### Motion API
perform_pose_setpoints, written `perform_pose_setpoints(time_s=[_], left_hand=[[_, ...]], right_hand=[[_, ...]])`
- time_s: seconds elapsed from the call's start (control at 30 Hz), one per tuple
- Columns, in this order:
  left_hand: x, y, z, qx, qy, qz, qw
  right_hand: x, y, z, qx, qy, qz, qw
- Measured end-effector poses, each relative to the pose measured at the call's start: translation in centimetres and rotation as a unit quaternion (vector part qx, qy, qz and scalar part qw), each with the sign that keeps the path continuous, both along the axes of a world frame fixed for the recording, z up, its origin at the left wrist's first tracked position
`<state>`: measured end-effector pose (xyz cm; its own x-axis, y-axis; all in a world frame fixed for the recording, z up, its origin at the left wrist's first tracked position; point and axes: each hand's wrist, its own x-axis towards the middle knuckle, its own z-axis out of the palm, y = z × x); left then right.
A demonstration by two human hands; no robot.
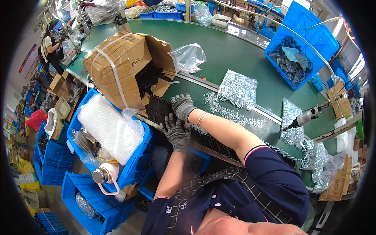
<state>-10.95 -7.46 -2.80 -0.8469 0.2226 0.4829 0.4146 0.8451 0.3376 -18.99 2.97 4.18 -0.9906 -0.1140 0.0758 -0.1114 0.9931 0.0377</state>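
A dense row of black parts (158,109), whose exact kind I cannot make out, lines the near edge of the green table. My left hand (177,135), in a grey striped glove, rests against the near side of this row with its fingers spread. Just beyond it, my right hand (183,107), gloved alike, curls its fingers over the right end of the dense row; the fingertips are partly hidden. More black parts (213,141) stand in a line under my right forearm. A tipped cardboard box (121,58) opens toward the row, with black parts (149,78) inside.
Small metal rings (223,107) lie scattered beside a bag of metal pieces (237,89). At right hang a power screwdriver (307,116) and a tilted blue bin (274,49). Bubble wrap (111,127) and a bottle (106,173) fill a blue crate (141,156) at left.
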Motion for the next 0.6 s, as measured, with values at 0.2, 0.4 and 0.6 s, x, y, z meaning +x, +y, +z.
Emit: perform_pose_setpoints(time_s=[0.2, 0.4, 0.6], left_hand=[[0.0, 0.2, 0.1, 0.008, -0.005, -0.003, 1.000], [0.1, -0.2, 0.0, -0.001, -0.003, 0.002, 1.000], [-0.2, 0.3, -0.1, -0.014, -0.009, -0.008, 1.000]], right_hand=[[-0.6, -0.1, 1.4, 0.012, -0.097, -0.041, 0.994], [0.6, -0.9, 1.3, 0.028, 0.024, -0.036, 0.999], [0.1, -0.2, 0.1, 0.015, 0.004, -0.051, 0.999]])
